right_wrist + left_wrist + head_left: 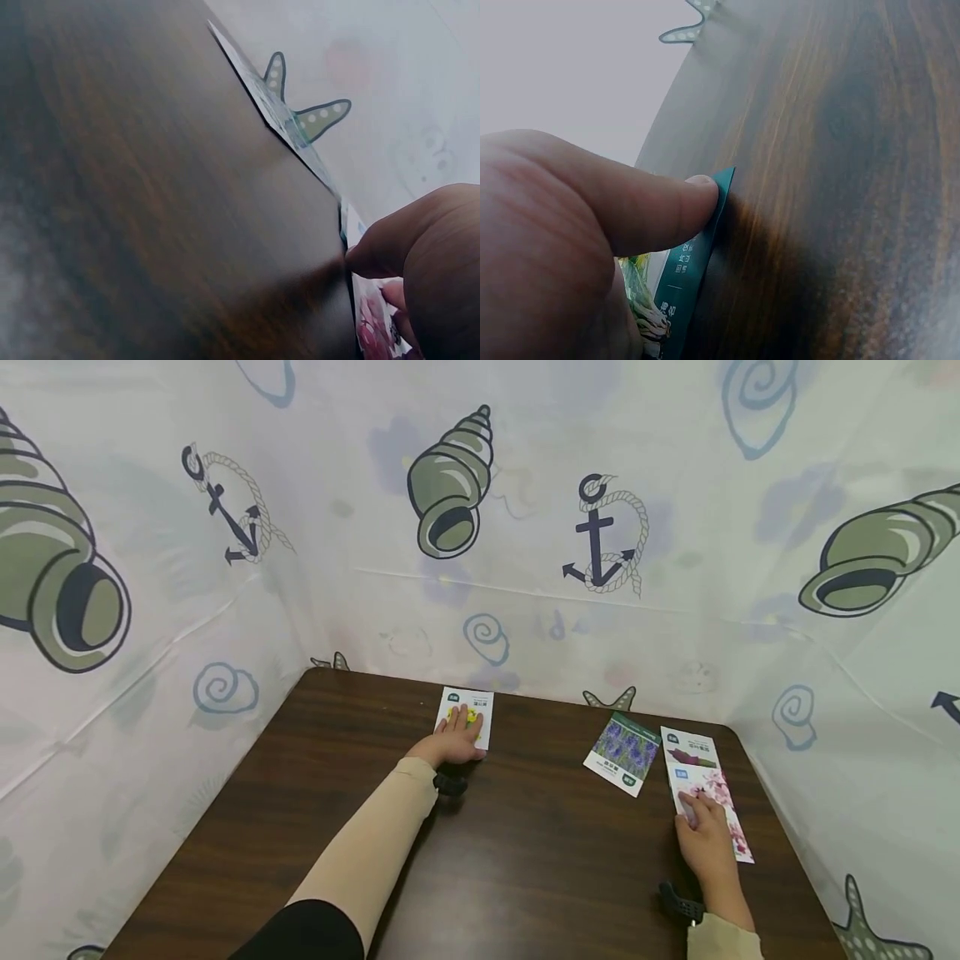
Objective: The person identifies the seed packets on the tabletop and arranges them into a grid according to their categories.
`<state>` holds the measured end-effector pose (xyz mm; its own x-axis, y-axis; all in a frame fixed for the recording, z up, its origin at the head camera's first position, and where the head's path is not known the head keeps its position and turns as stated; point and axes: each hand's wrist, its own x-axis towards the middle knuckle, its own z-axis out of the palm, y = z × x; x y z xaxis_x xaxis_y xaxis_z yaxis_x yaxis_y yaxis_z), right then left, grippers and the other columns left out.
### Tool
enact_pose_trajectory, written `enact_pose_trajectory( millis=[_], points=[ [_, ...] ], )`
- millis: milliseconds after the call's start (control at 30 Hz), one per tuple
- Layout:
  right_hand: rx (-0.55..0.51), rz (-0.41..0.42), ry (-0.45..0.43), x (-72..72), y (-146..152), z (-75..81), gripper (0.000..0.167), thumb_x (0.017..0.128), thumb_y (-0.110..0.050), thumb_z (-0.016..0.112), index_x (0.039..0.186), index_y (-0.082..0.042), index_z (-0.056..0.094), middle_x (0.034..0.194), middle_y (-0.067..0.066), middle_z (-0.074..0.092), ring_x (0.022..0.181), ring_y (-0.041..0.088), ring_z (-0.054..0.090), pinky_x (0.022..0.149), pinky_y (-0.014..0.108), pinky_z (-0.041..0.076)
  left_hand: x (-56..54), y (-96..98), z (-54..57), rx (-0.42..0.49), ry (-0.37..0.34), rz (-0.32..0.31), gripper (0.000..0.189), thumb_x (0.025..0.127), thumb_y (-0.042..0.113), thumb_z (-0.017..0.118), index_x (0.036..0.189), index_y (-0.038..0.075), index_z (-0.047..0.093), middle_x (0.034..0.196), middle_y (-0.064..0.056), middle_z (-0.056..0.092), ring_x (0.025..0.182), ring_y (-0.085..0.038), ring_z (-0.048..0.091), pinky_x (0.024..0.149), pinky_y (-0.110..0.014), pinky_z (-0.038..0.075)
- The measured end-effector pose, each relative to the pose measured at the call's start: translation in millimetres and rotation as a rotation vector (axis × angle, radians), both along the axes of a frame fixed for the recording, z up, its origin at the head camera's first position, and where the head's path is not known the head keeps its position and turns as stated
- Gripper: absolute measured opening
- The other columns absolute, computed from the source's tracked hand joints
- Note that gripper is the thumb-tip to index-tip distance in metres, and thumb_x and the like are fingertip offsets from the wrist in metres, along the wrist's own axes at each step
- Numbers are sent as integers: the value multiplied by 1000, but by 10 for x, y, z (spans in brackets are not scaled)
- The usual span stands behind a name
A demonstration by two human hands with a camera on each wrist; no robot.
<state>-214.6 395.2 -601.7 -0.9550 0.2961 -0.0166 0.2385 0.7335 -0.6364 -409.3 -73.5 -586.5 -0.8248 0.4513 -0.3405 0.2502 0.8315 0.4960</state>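
Observation:
My left hand (452, 742) lies with spread fingers on a flat, seed-packet-like card (482, 714) showing yellow flowers, near the table's back edge. In the left wrist view its thumb (667, 210) presses at the corner of the card's dark green strip (697, 277). On the right side, my right hand (707, 842) rests its fingers on a pink-blossom card (722, 787), thumb along the left edge. That card overlaps a second one with a purplish picture (690, 745). A purple-flower card (622, 753) lies tilted just left of them.
All the cards lie on a dark wooden table (525, 843). Pale cloth walls (540, 635) printed with shells and anchors stand close behind the table and at both sides. A dark band (450, 785) is on the left wrist, another (681, 903) on the right.

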Motion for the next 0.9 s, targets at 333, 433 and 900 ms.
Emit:
enact_pose_trajectory(
  millis=[333, 433, 900],
  points=[
    [4, 6, 20, 72, -57, 40, 51, 109, -15, 57, 157, 1, 53, 171, 34, 27, 159, 58, 26, 129, 72, 23, 125, -14, 102, 16, 13, 7, 91, 111, 47, 60, 178, 17, 6, 181, -19, -23, 169, -37, -23, 137, -59, -8],
    [2, 15, 30, 106, -66, 40, 50, 109, -13, 58, 156, 2, 54, 170, 35, 29, 158, 58, 28, 129, 71, 23, 116, -13, 89, 6, 7, 5, 89, 112, 45, 58, 178, 17, 4, 181, -18, -25, 169, -37, -24, 137, -57, -9],
    [-3, 31, 30, 224, -135, 31, 48, 108, -12, 58, 154, 4, 55, 168, 36, 30, 157, 58, 29, 129, 71, 23, -25, 18, -30, -15, -7, 14, 91, 111, 42, 59, 178, 18, 2, 179, -16, -30, 167, -34, -30, 136, -57, -13]
  ],
)
